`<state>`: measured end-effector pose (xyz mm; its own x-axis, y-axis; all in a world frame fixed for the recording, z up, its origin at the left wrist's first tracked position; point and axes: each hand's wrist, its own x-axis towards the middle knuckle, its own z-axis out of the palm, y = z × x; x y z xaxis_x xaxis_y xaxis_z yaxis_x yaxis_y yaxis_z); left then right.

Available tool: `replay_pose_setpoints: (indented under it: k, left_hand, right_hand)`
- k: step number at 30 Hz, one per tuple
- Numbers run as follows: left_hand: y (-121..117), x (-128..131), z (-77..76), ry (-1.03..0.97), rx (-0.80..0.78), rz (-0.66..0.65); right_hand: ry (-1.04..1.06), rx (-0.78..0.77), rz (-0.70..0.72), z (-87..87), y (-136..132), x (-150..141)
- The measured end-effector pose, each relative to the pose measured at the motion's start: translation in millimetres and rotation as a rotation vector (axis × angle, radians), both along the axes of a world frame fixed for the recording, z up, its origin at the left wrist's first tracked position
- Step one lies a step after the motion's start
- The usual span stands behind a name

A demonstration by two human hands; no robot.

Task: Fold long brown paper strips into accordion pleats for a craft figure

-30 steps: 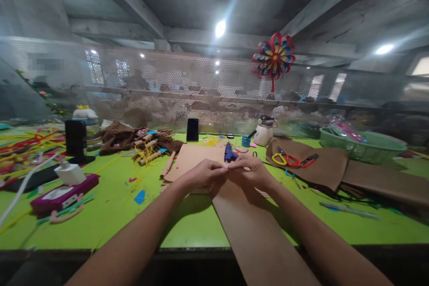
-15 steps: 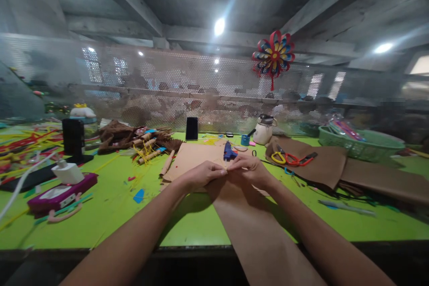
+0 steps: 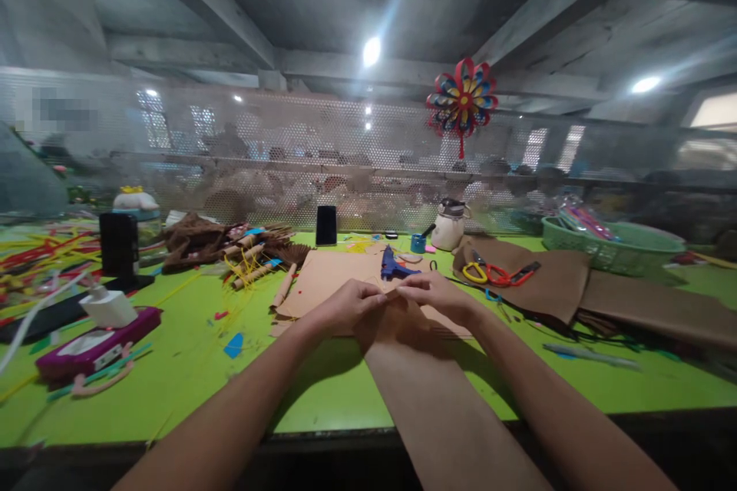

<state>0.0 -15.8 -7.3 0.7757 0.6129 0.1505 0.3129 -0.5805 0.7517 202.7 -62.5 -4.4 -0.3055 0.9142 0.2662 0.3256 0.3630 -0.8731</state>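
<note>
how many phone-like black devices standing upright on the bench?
2. Middle black device: far side of the green bench, before the mesh. Left black device: beyond the white adapter. More may be hidden.

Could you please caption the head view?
Both hands, left and right, pinch a brown paper strip above a green table.

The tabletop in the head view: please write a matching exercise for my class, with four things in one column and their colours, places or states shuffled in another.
Things
1. Glue gun
2. Power strip
3. Flower ornament
4. Brown paper strip

Descriptions
A. Hanging, with red outer petals
B. Pinched by the left hand and the right hand
C. Purple, with a white charger on it
D. Blue, lying just beyond the hands

Pairs: 1-D, 2-C, 3-A, 4-B
</note>
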Motion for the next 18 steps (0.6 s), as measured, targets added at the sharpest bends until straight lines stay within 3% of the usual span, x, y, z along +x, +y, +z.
replay_pose_setpoints:
  k: [6,18]
  left_hand:
    - [-1.5,3.1,-0.7,0.014,0.066,0.015]
    - [4.4,4.4,-8.8,0.006,0.28,0.073]
  right_hand:
    - [0.015,0.012,-0.104,-7.6,7.5,-2.4]
    - [0.081,0.056,-0.055,-9.7,7.6,-3.6]
